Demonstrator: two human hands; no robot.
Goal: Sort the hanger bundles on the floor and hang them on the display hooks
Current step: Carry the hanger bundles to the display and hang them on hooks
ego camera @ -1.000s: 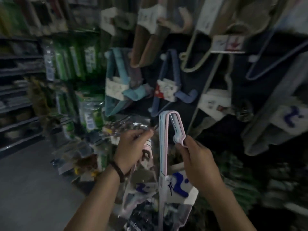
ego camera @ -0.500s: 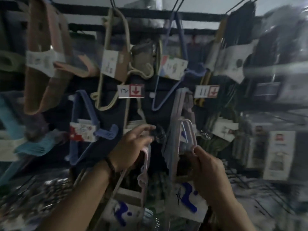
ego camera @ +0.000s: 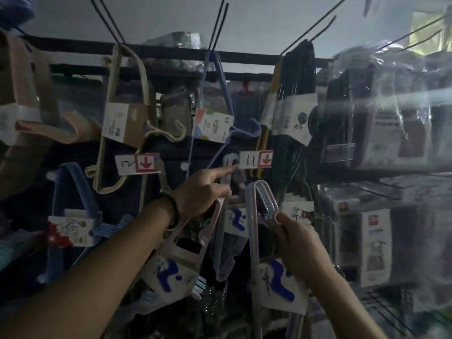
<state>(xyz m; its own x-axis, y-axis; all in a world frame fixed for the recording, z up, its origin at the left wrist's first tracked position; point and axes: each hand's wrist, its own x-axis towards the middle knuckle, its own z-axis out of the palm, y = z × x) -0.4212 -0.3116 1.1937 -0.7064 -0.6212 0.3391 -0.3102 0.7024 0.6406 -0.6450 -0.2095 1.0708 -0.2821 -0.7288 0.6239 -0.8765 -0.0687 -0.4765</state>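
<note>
L hand [ego camera: 203, 192] sits just below-left of the "11" price tag [ego camera: 255, 159], index finger straight w/ its tip at the tag's left edge; touching or just short of it, can't tell. Its other fingers curl round a pink hanger bundle [ego camera: 176, 265], which trails down-left of the tag, w/ its white card & blue mark under the wrist. A dark bracelet [ego camera: 172, 211] is on that wrist. R hand [ego camera: 300, 245] is below & slightly right of the tag, apart from L hand, clamped on the hook end of a 2nd hanger bundle [ego camera: 281, 289]. Its hook tops point up, just under the tag, held in the air. Directly below the tag a 3rd bundle [ego camera: 236, 221] hangs btwn the two hands. Left of the tag is a "12" price tag [ego camera: 137, 163]. Above-left of it a blue hanger bundle [ego camera: 212, 127] hangs on a wire hook. Right of the tag are boxes [ego camera: 376, 243] on shelves behind glossy plastic.
</note>
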